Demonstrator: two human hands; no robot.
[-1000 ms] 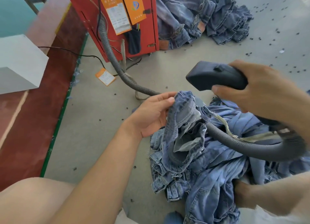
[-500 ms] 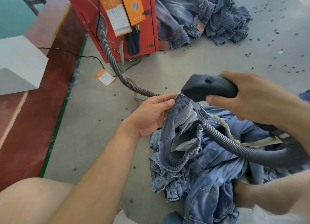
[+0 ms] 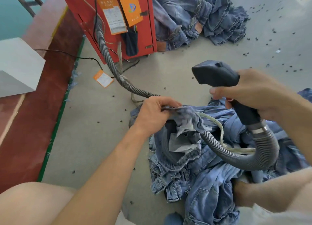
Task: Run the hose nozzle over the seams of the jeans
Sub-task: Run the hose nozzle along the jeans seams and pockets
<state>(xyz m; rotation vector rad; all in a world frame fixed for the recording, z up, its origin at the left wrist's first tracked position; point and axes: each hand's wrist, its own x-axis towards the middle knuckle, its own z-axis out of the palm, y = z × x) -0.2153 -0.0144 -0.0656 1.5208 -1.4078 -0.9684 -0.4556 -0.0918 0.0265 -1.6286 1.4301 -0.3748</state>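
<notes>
Person cleaning jeans point(image 3: 211, 182) with a hose nozzle point(image 3: 215, 73) on a speckled grey concrete floor point(image 3: 84, 140).

At nine o'clock a white block point(image 3: 18, 64) sits on a dark red strip; at eleven stands a red metal cabinet point(image 3: 143, 30) hung with orange tags, feeding a ribbed grey hose point(image 3: 108, 56). At centre, the left hand point(image 3: 153, 113) pinches a bunched denim edge. At three o'clock the right hand point(image 3: 253, 91) grips the smooth black nozzle, raised clear above the crumpled jeans heaped at five o'clock. More denim point(image 3: 202, 15) is piled at one o'clock.
</notes>
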